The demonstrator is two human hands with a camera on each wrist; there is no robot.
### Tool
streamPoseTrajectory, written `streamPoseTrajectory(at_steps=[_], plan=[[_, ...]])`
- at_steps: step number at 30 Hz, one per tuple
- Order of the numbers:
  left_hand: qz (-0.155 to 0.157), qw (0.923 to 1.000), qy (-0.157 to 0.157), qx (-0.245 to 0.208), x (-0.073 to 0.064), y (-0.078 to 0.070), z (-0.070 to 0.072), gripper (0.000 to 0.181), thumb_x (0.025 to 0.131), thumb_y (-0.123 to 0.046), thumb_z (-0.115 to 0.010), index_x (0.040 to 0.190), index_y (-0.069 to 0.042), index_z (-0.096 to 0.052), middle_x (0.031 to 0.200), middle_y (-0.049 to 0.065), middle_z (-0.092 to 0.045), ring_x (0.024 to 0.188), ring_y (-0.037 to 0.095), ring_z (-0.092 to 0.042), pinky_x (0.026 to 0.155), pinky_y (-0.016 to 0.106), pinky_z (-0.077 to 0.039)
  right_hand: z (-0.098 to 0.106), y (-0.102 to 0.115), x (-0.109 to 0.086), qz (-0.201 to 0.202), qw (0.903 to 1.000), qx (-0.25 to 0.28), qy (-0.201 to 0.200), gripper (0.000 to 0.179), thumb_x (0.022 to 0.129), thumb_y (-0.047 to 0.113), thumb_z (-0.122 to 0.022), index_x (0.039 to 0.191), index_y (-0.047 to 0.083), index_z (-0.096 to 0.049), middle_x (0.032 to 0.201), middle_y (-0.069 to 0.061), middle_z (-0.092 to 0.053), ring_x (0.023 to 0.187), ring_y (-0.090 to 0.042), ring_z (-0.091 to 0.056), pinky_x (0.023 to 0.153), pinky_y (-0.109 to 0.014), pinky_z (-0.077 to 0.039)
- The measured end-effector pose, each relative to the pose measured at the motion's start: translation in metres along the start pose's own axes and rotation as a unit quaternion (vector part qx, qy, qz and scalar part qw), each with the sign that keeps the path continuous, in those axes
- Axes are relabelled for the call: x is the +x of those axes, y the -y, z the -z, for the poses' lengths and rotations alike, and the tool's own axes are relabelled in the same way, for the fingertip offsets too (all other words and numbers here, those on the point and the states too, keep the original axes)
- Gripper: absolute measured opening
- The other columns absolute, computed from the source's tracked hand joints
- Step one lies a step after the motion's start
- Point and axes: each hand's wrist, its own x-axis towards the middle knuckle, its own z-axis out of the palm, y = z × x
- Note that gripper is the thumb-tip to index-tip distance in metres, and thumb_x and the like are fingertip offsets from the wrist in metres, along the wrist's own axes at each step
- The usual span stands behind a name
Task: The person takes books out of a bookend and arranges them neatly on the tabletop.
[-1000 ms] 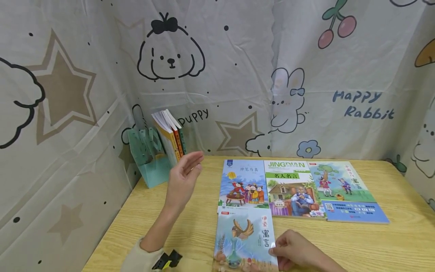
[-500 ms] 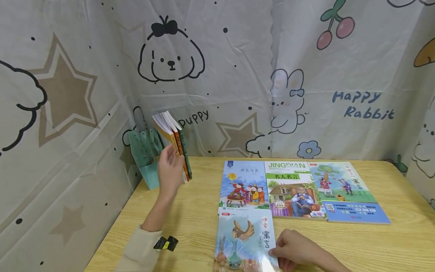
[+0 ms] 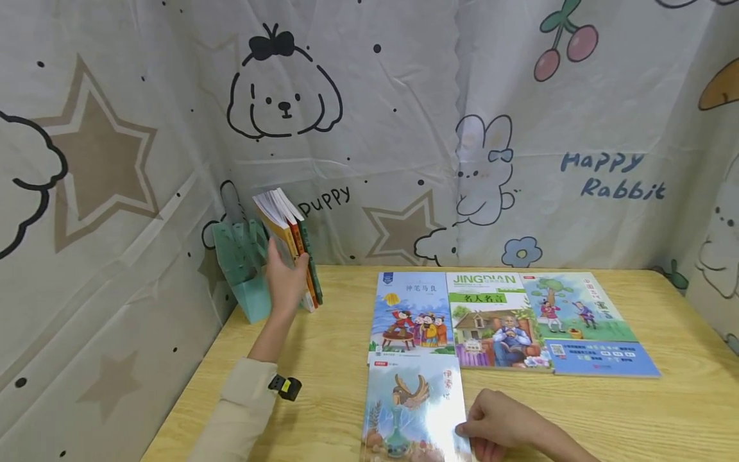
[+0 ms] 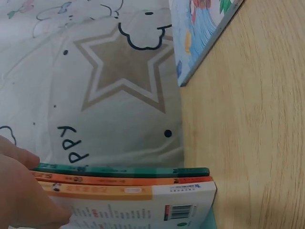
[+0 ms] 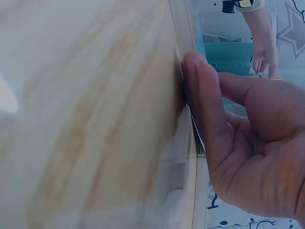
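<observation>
In the head view my left hand (image 3: pixel 284 279) grips several upright books (image 3: pixel 297 247) with yellow, orange and green spines, at the back left. The left wrist view shows fingers (image 4: pixel 24 155) at the green book (image 4: pixel 124 171) and another digit on the white cover (image 4: pixel 190 204) of the yellow-spined one. My right hand (image 3: pixel 502 422) pinches the right edge of a light-blue picture book (image 3: pixel 398 391) with a bird and vase, lying flat at the front. In the right wrist view, the fingertips of that hand (image 5: pixel 248 138) meet the book's edge.
A teal bookend or file holder (image 3: pixel 245 276) stands left of the upright books. Flat in a row lie a blue book (image 3: pixel 412 314), a white-and-green book (image 3: pixel 493 321) and a green-and-blue book (image 3: pixel 594 324). A patterned curtain (image 3: pixel 398 128) hangs behind the wooden table (image 3: pixel 681 398).
My left hand has moved left and back to the upright books, and its fingers now lie around them. The right hand has stayed at the front book's edge.
</observation>
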Motion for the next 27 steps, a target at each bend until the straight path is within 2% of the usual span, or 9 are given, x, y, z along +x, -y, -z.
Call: streamPoseTrajectory(at_steps=[6, 12, 18, 22, 27], plan=[[0.012, 0.9997, -0.003, -0.019, 0.014, 0.006, -0.009, 0.081, 0.101, -0.017, -0.058, 0.162, -0.013, -0.005, 0.164, 0.011, -0.015, 0.148, 0.027, -0.02, 0.117, 0.041, -0.024, 0.004, -0.004, -0.001, 0.013, 0.9996, 0.011, -0.022, 0.043, 0.098, 0.031, -0.065, 0.065, 0.005, -0.072, 0.055, -0.005, -0.064, 0.045, -0.01, -0.059, 0.045, -0.026, -0.052], [0.021, 0.9993, -0.004, -0.032, 0.018, 0.009, -0.011, 0.078, 0.102, -0.014, -0.055, 0.161, -0.011, -0.004, 0.164, 0.009, -0.014, 0.148, 0.023, -0.019, 0.117, 0.037, -0.024, 0.008, -0.004, -0.003, 0.008, 0.9984, 0.019, -0.052, 0.04, 0.099, 0.032, -0.064, 0.07, 0.004, -0.072, 0.06, -0.007, -0.066, 0.049, -0.018, -0.064, 0.047, -0.031, -0.055], [0.0, 0.9997, -0.022, -0.008, 0.02, 0.012, -0.013, 0.075, 0.101, -0.017, -0.058, 0.161, -0.008, -0.013, 0.161, 0.014, -0.024, 0.145, 0.027, -0.026, 0.116, 0.04, -0.026, 0.012, -0.005, -0.003, 0.021, 0.9962, 0.028, -0.08, 0.038, 0.099, 0.027, -0.064, 0.072, 0.002, -0.072, 0.062, -0.007, -0.065, 0.052, -0.021, -0.065, 0.05, -0.034, -0.057], [-0.014, 0.9989, -0.039, -0.021, 0.019, 0.014, -0.014, 0.071, 0.101, -0.015, -0.059, 0.159, -0.007, -0.019, 0.159, 0.016, -0.03, 0.144, 0.028, -0.03, 0.114, 0.042, -0.03, 0.014, -0.003, -0.002, 0.027, 0.994, 0.036, -0.1, 0.037, 0.1, 0.025, -0.063, 0.073, 0.001, -0.071, 0.063, -0.007, -0.066, 0.054, -0.021, -0.066, 0.051, -0.035, -0.057], [-0.027, 0.9966, -0.068, -0.037, 0.017, 0.015, -0.015, 0.062, 0.1, -0.012, -0.063, 0.153, -0.001, -0.033, 0.154, 0.019, -0.039, 0.142, 0.029, -0.036, 0.112, 0.042, -0.034, 0.015, 0.003, -0.002, 0.025, 0.9911, 0.045, -0.123, 0.036, 0.099, 0.024, -0.064, 0.072, 0.0, -0.067, 0.063, -0.007, -0.065, 0.057, -0.023, -0.067, 0.052, -0.037, -0.058]])
